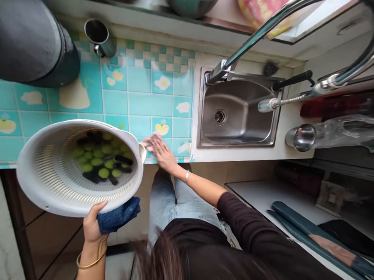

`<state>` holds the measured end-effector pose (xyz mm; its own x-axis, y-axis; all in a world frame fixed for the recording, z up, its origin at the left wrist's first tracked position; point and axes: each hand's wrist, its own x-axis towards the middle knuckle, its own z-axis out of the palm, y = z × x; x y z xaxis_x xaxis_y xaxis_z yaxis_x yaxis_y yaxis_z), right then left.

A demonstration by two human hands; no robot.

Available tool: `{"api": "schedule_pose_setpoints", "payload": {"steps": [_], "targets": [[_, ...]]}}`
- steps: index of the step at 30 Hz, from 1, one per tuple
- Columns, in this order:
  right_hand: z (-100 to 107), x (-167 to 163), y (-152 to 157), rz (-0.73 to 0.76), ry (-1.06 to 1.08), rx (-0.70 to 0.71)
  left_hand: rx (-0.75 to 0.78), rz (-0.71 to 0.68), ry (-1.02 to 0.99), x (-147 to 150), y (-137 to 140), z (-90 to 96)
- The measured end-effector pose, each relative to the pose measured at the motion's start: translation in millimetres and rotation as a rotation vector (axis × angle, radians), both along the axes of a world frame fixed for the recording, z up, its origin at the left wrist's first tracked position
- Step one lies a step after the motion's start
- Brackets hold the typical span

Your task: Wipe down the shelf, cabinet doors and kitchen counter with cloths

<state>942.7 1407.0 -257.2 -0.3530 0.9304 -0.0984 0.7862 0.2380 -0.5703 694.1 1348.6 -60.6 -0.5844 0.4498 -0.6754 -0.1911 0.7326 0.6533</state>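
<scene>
My left hand point(93, 224) grips the rim of a white colander point(36, 179), thumb on the edge. A dark blue cloth point(120, 215) is bunched in the same hand beneath the rim. Inside the tilted colander lie round green grapes point(97, 161) and long dark fruit point(124, 160) that looks like black grapes. My right hand point(164, 155) is at the front edge of the tiled counter point(138, 103), to the right of the colander. Its fingers press on a pale pinkish cloth point(148, 142), partly hidden under them.
A steel sink point(244, 108) with a tall faucet point(266, 105) is to the right, a steel cup point(304, 137) beside it. At the back left stand a big dark container point(30, 43) and a steel mug point(100, 36). A bowl point(193, 3) sits on the ledge above.
</scene>
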Motion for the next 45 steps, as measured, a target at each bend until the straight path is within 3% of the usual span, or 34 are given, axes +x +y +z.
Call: {"api": "schedule_pose_setpoints", "payload": {"steps": [3,5,8,14,18,26,34,40,45], "targets": [[-9,74,0,-0.267,-0.104,-0.073,-0.009,0.074,-0.094,17,24,-5.8],[-14,111,23,-0.412,-0.162,-0.064,-0.055,0.034,-0.118,29,39,-11.9],[-20,146,94,-0.500,-0.196,0.025,-0.095,-0.047,-0.123,52,62,-23.7],[-26,183,274,-0.510,-0.232,0.132,-0.111,-0.186,-0.210,99,106,-51.5],[-21,203,337,-0.535,-0.262,0.144,-0.144,-0.325,-0.264,118,127,-67.0],[-10,215,348,-0.468,-0.310,0.102,-0.180,-0.377,-0.386,141,146,-75.8],[-13,200,357,-0.312,-0.229,0.015,-0.142,-0.524,-0.438,139,148,-83.8],[13,159,375,-0.019,-0.178,-0.077,-0.090,-0.680,-0.446,135,156,-86.0],[18,120,402,0.069,-0.183,-0.190,-0.029,-0.822,-0.517,130,160,-89.7]]}}
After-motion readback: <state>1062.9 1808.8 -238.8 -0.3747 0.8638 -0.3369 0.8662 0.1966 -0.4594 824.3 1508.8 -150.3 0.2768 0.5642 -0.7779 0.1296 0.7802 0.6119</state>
